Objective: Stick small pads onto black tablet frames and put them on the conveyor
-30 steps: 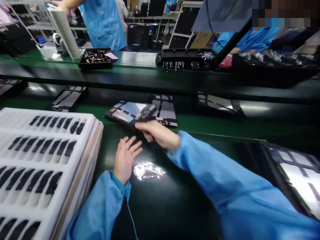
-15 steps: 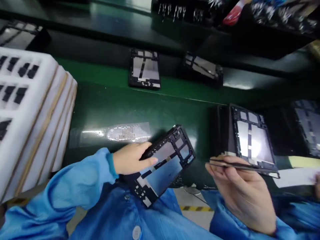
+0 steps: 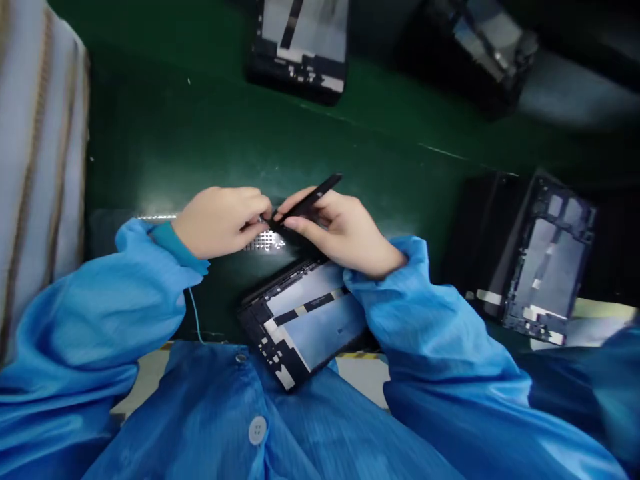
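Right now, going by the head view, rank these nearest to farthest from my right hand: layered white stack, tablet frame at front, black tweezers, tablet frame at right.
1. Black tweezers: held in the right hand.
2. Tablet frame at front: just toward your body.
3. Tablet frame at right: off to the right.
4. Layered white stack: far left.

Pretty sure I'm standing in an electronics workshop, more assembly line than hobby desk. The dead giveaway is the opened-up tablets: one (image 3: pixel 315 327) at the edge of a long green bench (image 3: pixel 150 127), another (image 3: pixel 307 70) further back, another (image 3: pixel 550 260) off to the right, guts all showing. The slim dark tool (image 3: pixel 317 193) says fiddly small-parts work too. Everyone-wears-one type blue smock (image 3: pixel 200 420), teal cuff (image 3: pixel 177 240) with a thin cord (image 3: pixel 195 313) hanging off it, and yellow marking (image 3: pixel 363 355) on a pale floor (image 3: pixel 363 383). Definitely not somebody's kitchen lol.
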A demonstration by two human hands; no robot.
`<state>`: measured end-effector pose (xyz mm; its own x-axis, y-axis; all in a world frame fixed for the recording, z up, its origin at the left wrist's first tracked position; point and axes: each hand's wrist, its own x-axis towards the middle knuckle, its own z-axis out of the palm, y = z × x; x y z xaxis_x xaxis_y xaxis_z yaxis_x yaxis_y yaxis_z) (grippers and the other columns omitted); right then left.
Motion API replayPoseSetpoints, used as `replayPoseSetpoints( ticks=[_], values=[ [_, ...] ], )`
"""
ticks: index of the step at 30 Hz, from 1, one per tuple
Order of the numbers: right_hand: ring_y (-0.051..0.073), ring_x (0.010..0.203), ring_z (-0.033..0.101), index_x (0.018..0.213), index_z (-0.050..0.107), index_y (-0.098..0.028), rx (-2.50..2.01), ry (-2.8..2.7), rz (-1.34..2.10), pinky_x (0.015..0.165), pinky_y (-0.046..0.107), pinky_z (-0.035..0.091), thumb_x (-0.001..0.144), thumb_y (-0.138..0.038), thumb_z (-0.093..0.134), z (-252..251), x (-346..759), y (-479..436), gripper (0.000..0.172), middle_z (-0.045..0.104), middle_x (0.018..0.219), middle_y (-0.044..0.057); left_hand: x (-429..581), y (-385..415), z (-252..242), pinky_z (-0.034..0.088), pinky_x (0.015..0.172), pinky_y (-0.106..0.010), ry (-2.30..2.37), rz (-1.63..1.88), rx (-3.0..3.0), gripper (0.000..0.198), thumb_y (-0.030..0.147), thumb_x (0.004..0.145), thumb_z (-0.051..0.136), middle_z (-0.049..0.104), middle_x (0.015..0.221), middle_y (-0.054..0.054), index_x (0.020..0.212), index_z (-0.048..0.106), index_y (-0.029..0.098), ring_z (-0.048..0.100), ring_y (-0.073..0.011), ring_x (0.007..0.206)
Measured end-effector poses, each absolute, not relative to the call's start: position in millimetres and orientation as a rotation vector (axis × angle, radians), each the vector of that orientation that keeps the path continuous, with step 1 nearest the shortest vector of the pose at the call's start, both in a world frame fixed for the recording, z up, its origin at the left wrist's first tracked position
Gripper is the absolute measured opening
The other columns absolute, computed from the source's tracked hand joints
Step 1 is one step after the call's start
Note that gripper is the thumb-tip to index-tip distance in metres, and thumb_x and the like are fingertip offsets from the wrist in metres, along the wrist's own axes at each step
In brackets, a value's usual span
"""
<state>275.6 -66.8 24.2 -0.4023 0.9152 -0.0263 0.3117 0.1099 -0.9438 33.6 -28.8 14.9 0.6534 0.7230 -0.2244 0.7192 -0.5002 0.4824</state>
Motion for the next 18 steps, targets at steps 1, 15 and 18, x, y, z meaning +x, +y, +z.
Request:
replayPoseSetpoints(
  ticks=[1,15,18],
  values=[
    [0.024,0.106,0.081,0.114,0.082,-0.022,-1.194,-1.816,1.331,0.101,0.041,0.067,0.102,-0.056,0.08,17,273,-61,0.036,0.086,0.113,0.005,33,-27,14,0.042,0.074,-0.03,1.104,0.0,2.329,0.023,0.028,0.101,0.061,0.073,0.099,-0.002,0.115,0.078,0.023,0.067,-0.0181,0.085],
    [0.022,0.108,0.081,0.115,0.081,-0.026,-1.23,-1.88,1.368,0.103,0.04,0.067,0.106,-0.044,0.079,17,277,-60,0.021,0.084,0.114,0.002,35,-26,9,0.057,0.099,-0.041,1.098,0.021,2.312,0.024,0.031,0.096,0.064,0.067,0.094,0.0,0.112,0.079,0.023,0.076,-0.0243,0.102],
    [0.021,0.105,0.083,0.11,0.083,-0.024,-1.234,-1.82,1.391,0.1,0.04,0.069,0.103,-0.042,0.083,23,282,-64,0.019,0.085,0.108,0.0,35,-26,9,0.057,0.094,-0.039,1.077,0.007,2.367,0.026,0.034,0.097,0.061,0.069,0.095,-0.001,0.115,0.078,0.024,0.076,-0.0235,0.1]
  ],
)
